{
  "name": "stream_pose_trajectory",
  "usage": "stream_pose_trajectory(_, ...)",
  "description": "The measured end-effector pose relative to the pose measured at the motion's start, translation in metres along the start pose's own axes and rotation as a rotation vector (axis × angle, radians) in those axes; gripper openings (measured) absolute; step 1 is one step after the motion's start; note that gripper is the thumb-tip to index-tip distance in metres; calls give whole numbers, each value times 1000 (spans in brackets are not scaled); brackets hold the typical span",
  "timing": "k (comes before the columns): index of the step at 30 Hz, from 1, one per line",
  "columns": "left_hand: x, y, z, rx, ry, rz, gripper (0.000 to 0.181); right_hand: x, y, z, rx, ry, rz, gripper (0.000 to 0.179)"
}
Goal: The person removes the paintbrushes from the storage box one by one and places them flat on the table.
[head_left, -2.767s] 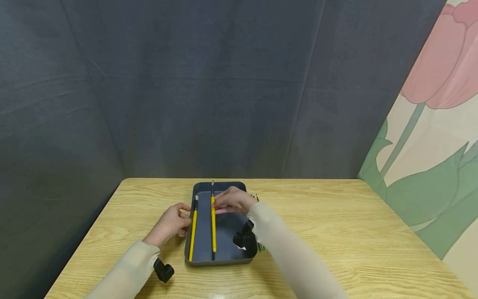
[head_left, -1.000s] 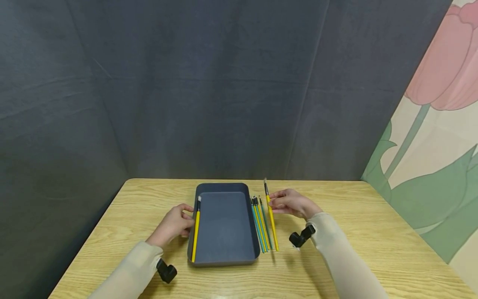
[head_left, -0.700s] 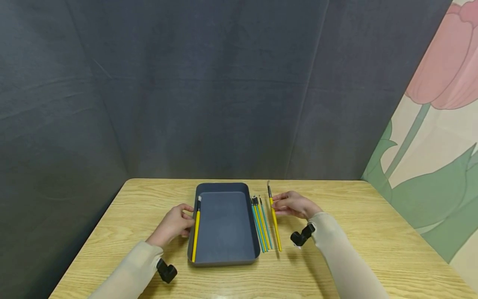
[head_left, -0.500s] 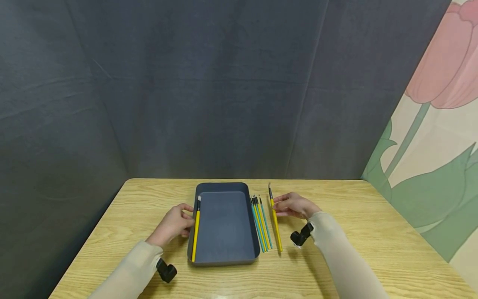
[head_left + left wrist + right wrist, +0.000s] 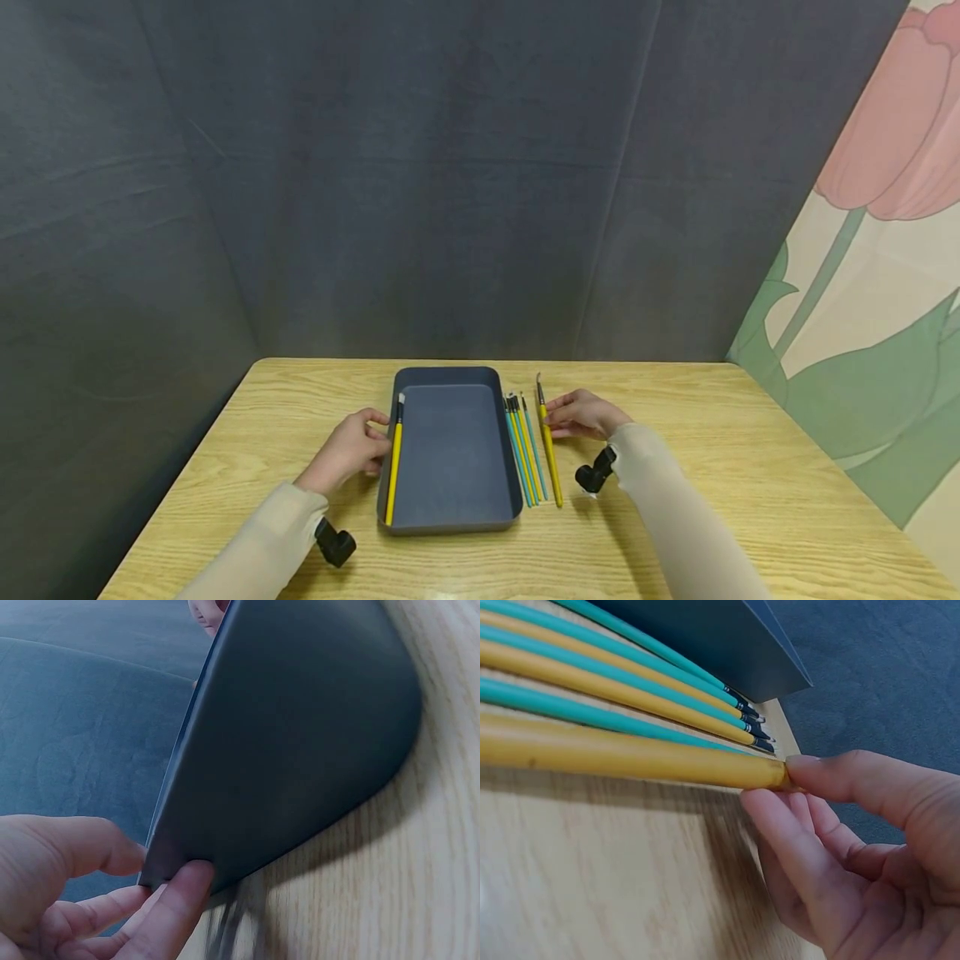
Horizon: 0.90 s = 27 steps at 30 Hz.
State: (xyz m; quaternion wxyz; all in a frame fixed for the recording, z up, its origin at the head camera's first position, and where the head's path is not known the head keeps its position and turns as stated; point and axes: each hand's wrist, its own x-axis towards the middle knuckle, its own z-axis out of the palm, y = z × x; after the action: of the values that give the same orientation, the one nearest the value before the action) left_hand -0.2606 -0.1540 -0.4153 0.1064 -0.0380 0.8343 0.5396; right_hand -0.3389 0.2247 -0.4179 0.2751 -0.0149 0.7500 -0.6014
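My right hand pinches a thick yellow paintbrush between thumb and fingers, near its dark ferrule. The brush lies beside a row of thinner teal and yellow paintbrushes, with its bristle end pointing away. Against the left wall of a dark grey rectangular tray, my left hand holds the rim; in the left wrist view, thumb and fingertips meet the tray's edge. Another yellow paintbrush with pale bristles lies inside the tray along its left side.
The tray stands on a light wood-grain table. A dark cloth hangs behind the table, and a tulip-patterned panel is at the right. Each wrist carries a small black camera.
My right hand has carried the yellow paintbrush out of the tray to the right of the thinner brushes, then lowered it and shifted slightly left. My left hand stays at the tray.
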Motion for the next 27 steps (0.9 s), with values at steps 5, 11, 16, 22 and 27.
stream_pose_trajectory(5, 0, 1, 0, -10, -1, 3, 39, 2, -1, 2, -10, 15, 18, 32)
stream_pose_trajectory(11, 0, 1, 1, -13, 1, 5, 40, 3, -1, 5, -11, 33, 21, 31)
stream_pose_trajectory(16, -1, 1, 1, -13, 5, 0, 40, 3, -1, 7, -17, 47, 23, 29)
stream_pose_trajectory(22, 0, 0, 1, -26, 2, -1, 41, 3, -2, 8, -27, 59, 38, 29)
stream_pose_trajectory(27, 0, 0, 1, -31, -1, 4, 40, 3, -3, 8, -15, 50, 44, 30)
